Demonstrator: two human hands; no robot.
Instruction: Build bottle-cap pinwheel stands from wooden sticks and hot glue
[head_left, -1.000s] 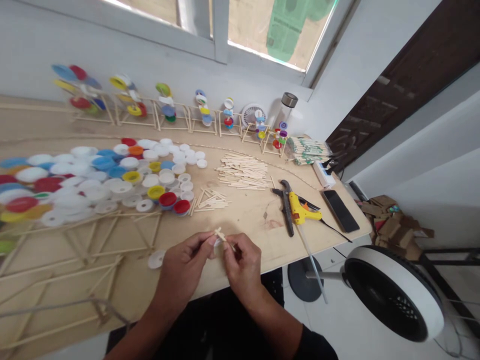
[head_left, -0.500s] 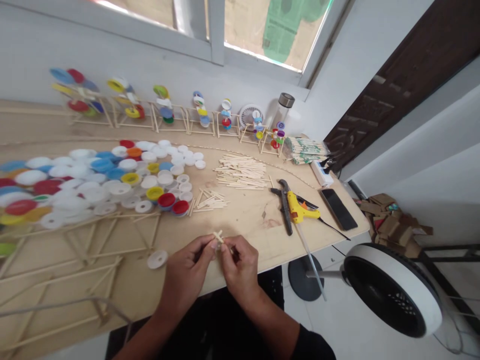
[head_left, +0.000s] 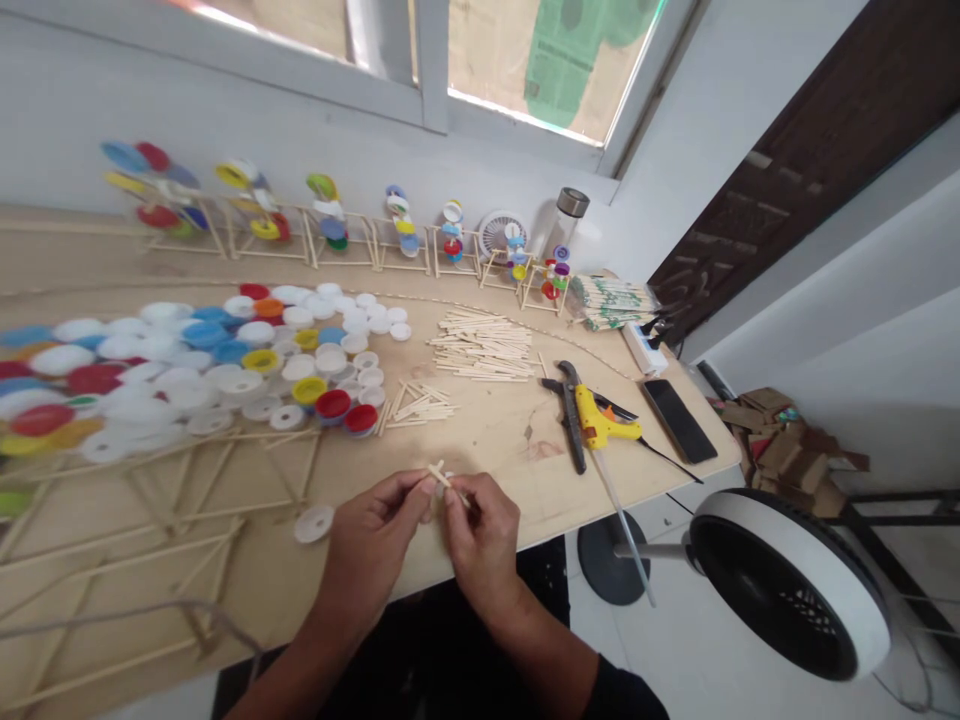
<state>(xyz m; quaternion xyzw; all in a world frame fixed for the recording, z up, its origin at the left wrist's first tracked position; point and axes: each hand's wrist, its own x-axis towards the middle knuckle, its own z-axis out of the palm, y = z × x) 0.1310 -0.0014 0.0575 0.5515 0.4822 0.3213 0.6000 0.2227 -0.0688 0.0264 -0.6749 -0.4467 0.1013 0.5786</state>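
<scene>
Near the table's front edge, my left hand [head_left: 375, 545] and my right hand [head_left: 484, 535] are close together, fingers pinched. Between their fingertips are short wooden sticks [head_left: 439, 474] that cross each other; something whitish beneath them is mostly hidden. Beside my left hand lies a white bottle cap with a hole [head_left: 313, 523]. Beyond my hands sit a small heap of short sticks [head_left: 420, 404] and a larger pile of wooden sticks [head_left: 484, 345]. To the right rest a yellow hot glue gun [head_left: 596, 420] and black-handled pliers or cutters [head_left: 571, 425].
Many coloured bottle caps [head_left: 202, 360] cover the left side, with stick frames [head_left: 187, 500] in front. Cap wheels on stands [head_left: 326, 215] line the wall. A phone [head_left: 679, 420], power strip [head_left: 645, 348] and bottle [head_left: 566, 222] are at right; a floor fan [head_left: 787, 580] stands beside the table.
My hands stay almost in place. The right fingers have shifted slightly right, and the crossed sticks are turned a little, showing more of one stick. The rest looks the same.
</scene>
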